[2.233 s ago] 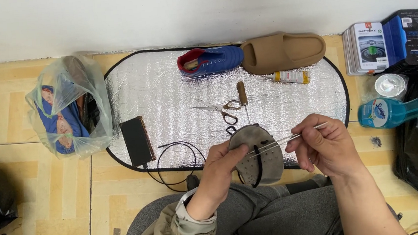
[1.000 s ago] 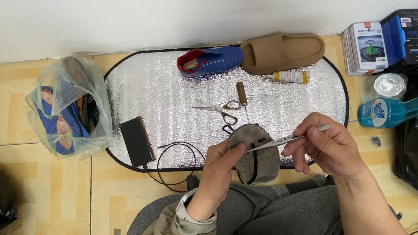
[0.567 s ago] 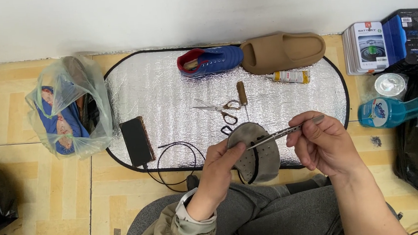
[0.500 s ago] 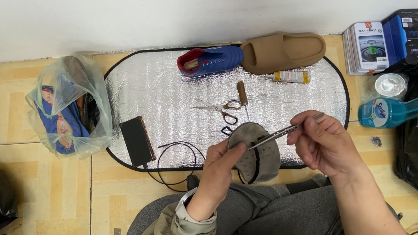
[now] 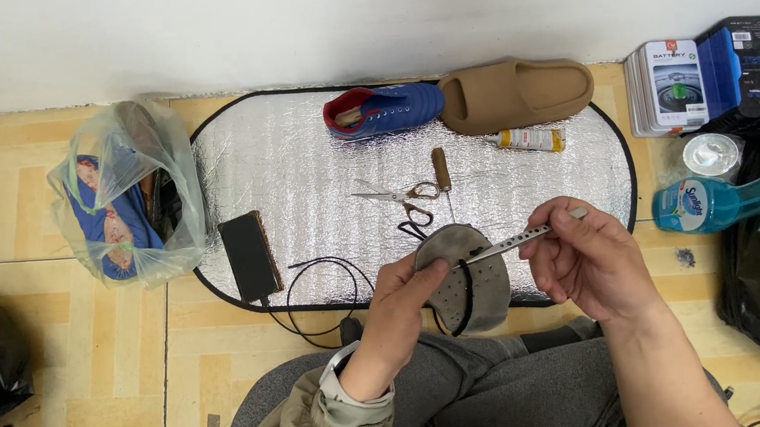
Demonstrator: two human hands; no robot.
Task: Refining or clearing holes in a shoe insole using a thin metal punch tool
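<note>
Two hands are busy over the lap from where I'm watching: the left hand (image 5: pixel 405 297) is clamped on a grey insole (image 5: pixel 465 279), thumb on its face, holding it tilted up just past the near edge of the silver mat (image 5: pixel 305 183). The right hand (image 5: pixel 587 260) pinches a slim perforated metal tool (image 5: pixel 518 241), tip touching the insole by a black cord (image 5: pixel 463 293). Looks to me like mid-stitch or prying work; I'd guess the next move needs a steady left grip and a small, controlled push. Right wrist is cocked, fingers curled tight. Scissors (image 5: pixel 397 199) lie well apart on the mat.
</note>
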